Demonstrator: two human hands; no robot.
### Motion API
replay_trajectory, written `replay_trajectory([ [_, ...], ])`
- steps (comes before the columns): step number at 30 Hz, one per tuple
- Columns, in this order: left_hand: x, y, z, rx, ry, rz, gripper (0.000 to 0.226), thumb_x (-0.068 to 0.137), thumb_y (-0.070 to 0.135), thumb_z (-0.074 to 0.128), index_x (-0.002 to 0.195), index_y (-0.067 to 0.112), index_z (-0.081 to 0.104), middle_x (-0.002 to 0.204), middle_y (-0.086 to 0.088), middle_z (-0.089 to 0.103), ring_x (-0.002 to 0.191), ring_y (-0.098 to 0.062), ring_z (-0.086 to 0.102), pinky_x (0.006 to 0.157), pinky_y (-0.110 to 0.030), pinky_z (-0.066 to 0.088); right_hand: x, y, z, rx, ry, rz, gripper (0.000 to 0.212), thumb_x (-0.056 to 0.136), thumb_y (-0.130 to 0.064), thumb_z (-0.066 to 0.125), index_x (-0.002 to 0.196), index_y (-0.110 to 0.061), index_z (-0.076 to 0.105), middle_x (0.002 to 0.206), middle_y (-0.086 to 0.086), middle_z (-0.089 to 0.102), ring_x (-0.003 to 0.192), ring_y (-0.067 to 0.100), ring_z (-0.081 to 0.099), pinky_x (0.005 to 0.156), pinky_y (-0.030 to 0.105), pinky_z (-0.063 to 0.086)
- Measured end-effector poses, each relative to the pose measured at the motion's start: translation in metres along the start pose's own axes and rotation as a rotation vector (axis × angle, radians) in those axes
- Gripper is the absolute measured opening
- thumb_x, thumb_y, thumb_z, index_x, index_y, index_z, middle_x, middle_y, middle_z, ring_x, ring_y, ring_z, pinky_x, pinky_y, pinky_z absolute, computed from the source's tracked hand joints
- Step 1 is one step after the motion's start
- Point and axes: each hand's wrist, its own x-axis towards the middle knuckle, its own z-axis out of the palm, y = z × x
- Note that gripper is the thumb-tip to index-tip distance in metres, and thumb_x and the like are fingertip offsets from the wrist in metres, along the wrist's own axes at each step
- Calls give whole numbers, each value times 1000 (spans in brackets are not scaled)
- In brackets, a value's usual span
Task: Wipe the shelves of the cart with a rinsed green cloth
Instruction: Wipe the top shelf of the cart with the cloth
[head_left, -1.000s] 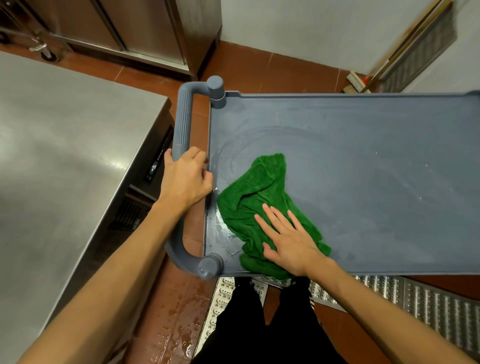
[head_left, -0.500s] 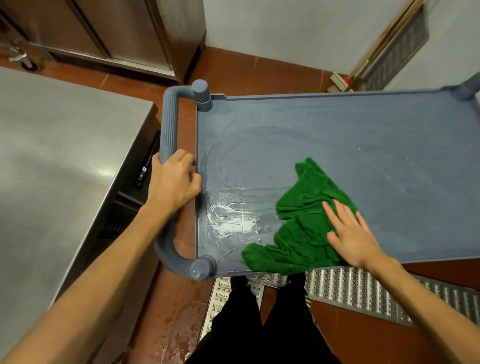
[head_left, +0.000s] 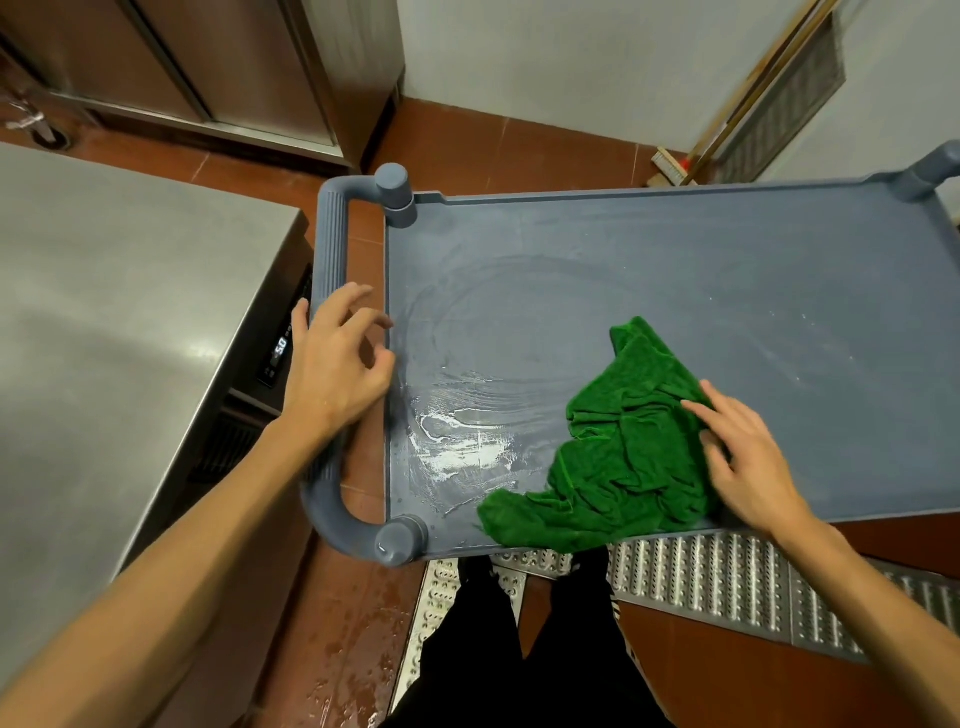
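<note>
The grey cart's top shelf (head_left: 675, 270) fills the middle of the head view, with wet streaks near its front left corner. A crumpled green cloth (head_left: 618, 457) lies on the shelf by the near edge. My right hand (head_left: 743, 462) presses flat on the cloth's right side with straight fingers. My left hand (head_left: 337, 369) hovers over the cart handle (head_left: 332, 249), fingers lifted and loosely spread, holding nothing.
A stainless steel counter (head_left: 119, 322) stands close on the left of the cart. Steel cabinets (head_left: 218, 62) line the back. A brush and wooden handles (head_left: 675, 166) lean against the far wall. A metal floor grate (head_left: 727, 577) runs under my feet on wet tiles.
My right hand has slid the cloth from the shelf's left front corner to the right, leaving wet streaks. My left hand has let go of the cart handle and opened.
</note>
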Motion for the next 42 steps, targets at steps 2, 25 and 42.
replay_trajectory([
  [2,0,-2,1,25,-1,26,31,81,24,58,108,16,70,151,-8,48,150,-25,33,120,-65,14,-1,0,13,-61,-102,-24,51,102,-34,40,150,-17,45,164,6,24,151,27,24,121,50,25],
  [25,7,1,-4,-152,-11,-151,53,76,32,64,128,26,63,163,-4,34,157,-24,12,122,-56,15,68,-83,71,-369,-466,-209,118,75,-95,1,155,-10,-16,157,20,-37,146,32,-34,122,52,-8],
  [42,8,6,-8,-144,-39,-192,56,75,23,65,131,22,59,169,-9,20,158,-29,4,117,-69,19,82,-217,150,-339,-362,-448,95,93,-74,20,160,-8,4,163,27,-12,152,38,-15,124,54,4],
])
